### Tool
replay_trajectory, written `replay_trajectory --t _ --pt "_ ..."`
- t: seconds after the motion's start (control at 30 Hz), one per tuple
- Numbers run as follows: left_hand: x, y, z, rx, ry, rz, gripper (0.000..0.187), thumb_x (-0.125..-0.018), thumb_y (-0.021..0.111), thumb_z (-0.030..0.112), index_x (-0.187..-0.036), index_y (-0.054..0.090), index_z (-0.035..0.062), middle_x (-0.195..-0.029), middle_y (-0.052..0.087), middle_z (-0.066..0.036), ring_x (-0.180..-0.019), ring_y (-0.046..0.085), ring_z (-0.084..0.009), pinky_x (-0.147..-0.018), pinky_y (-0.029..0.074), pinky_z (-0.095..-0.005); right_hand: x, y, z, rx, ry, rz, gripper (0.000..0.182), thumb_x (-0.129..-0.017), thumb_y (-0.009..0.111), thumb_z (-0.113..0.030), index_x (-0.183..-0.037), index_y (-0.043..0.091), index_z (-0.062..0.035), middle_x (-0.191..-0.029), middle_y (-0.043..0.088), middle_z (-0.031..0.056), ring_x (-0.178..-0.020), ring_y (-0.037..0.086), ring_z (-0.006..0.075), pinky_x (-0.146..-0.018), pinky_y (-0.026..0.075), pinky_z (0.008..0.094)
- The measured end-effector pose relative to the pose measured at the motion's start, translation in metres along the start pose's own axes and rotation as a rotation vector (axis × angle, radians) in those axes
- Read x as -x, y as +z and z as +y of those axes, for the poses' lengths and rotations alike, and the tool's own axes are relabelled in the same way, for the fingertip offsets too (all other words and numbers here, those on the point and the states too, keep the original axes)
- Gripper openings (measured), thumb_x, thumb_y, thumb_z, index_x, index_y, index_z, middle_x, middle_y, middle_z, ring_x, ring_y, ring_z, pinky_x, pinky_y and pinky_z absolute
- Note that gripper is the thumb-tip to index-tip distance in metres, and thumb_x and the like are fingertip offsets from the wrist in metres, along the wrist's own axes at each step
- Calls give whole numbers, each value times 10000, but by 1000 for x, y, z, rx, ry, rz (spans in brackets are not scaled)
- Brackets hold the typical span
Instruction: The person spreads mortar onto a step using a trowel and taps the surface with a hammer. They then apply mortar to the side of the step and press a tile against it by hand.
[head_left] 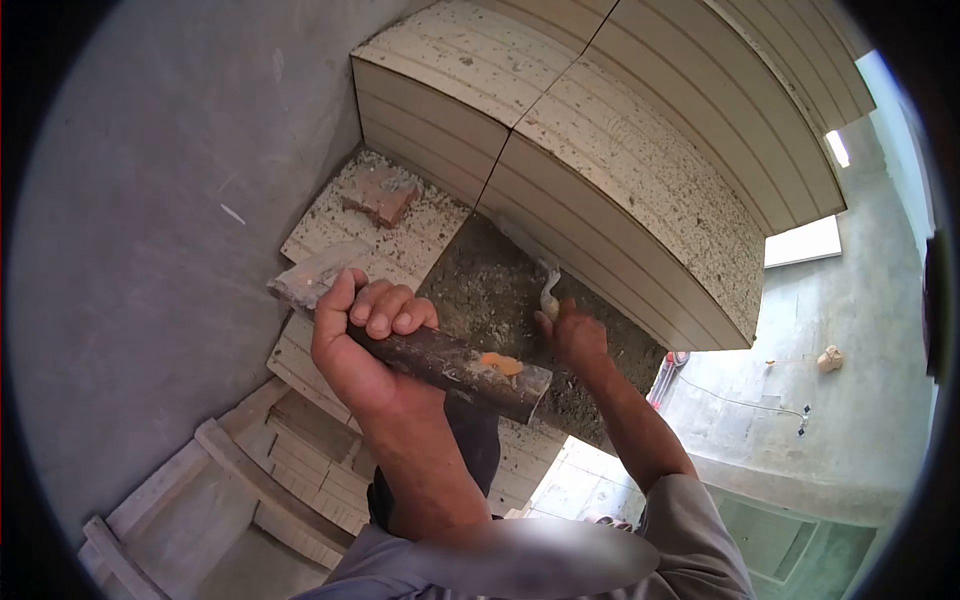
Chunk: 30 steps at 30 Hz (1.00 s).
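My left hand point(375, 335) is raised in the middle of the view, its fingers wrapped round a dark, thick cylindrical handle point(445, 365) with an orange patch. A pale, dusty block-like end point(315, 275) shows beyond my thumb. Further right and lower down, my right hand point(578, 335) is closed round the handle of a trowel point(550, 290). The trowel's blade is hard to make out against the grey mortar point(485, 290) on the step. That mortar lies beside a speckled tile point(440, 235) and below a striped riser point(590, 235).
A broken brick piece point(383, 194) rests on the tile by the grey wall point(180, 200). Striped, debris-covered steps point(640, 160) climb ahead. Wooden boards point(270, 485) stand at lower left. On the floor at right lie a cable point(740, 402) and a small object point(829, 359).
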<state>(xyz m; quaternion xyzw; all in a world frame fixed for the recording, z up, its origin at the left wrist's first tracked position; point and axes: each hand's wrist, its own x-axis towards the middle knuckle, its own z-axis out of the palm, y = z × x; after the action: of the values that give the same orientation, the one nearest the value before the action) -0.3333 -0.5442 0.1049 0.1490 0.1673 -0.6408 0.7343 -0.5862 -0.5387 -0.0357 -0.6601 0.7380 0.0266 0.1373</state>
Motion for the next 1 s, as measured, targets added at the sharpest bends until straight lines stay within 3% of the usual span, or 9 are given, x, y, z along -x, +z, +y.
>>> replay_trajectory --t 0.1,0.17,0.27,0.5,0.6,0.7,0.77,0.9,1.0 --pt "0 -6 7 -19 -47 1 80 -882 574 139 -850 520 90 -602 427 60 -482 410 -62 -473 396 -241 4 -8 -10 46 11 -41 509 -917 487 -497 -1003 471 5 -805 655 251 -750 663 401 -653 527 483" --pt "-3 -3 6 15 -51 -24 82 -878 577 138 -843 519 89 -601 428 58 -484 409 -62 -472 394 -243 0 -10 -17 -73 2 134 499 -920 486 -481 -1004 470 10 -816 656 254 -757 660 409 -661 526 486" --pt "-5 -3 5 -30 -18 -7 79 -876 574 133 -840 520 87 -600 425 60 -480 405 -65 -465 388 -247 -12 9 0 50 -33 -9 489 -920 487 -471 -1005 470 10 -813 650 266 -738 656 419 -646 522 495" --pt "-2 -6 9 7 -62 -41 70 -879 563 131 -844 532 79 -592 415 58 -470 398 -71 -462 378 -249 -3 3 -13 -31 -36 114 484 -917 492 -472 -979 478 7 -801 652 257 -723 653 421 -627 519 498" --pt "-6 -7 11 19 -96 -80 70 -882 561 135 -848 538 78 -592 417 57 -471 402 -72 -460 377 -250 -12 -8 -17 66 -29 -32 490 -911 502 -471 -990 488 12 -794 655 246 -746 656 418 -656 521 498" --pt "-3 -3 10 72 -130 -99 69 -882 563 135 -848 540 80 -589 411 58 -471 401 -70 -459 377 -249 -8 -13 -23 -81 23 105 502 -905 510 -471 -1021 494 17 -807 656 243 -779 658 414 -697 521 497" --pt "2 0 5 -19 -23 -32 69 -882 563 135 -846 538 81 -585 400 61 -470 398 -68 -455 374 -245 -12 18 -6 0 1 -23 503 -907 508 -467 -1047 494 16 -821 657 244 -802 659 408 -724 519 497" --pt "12 -6 16 -14 -66 31 71 -880 564 134 -839 534 83 -583 396 64 -468 396 -64 -450 370 -240 15 -6 -24 -15 55 -102 501 -907 507 -468 -1049 494 12 -835 656 247 -802 657 411 -722 518 500" --pt "8 -4 11 -16 -11 -26 73 -879 562 133 -835 530 85 -591 407 64 -469 396 -62 -446 367 -238 7 -3 -24 -128 55 75 522 -901 506 -481 -1061 489 15 -850 652 264 -807 655 419 -733 515 502"
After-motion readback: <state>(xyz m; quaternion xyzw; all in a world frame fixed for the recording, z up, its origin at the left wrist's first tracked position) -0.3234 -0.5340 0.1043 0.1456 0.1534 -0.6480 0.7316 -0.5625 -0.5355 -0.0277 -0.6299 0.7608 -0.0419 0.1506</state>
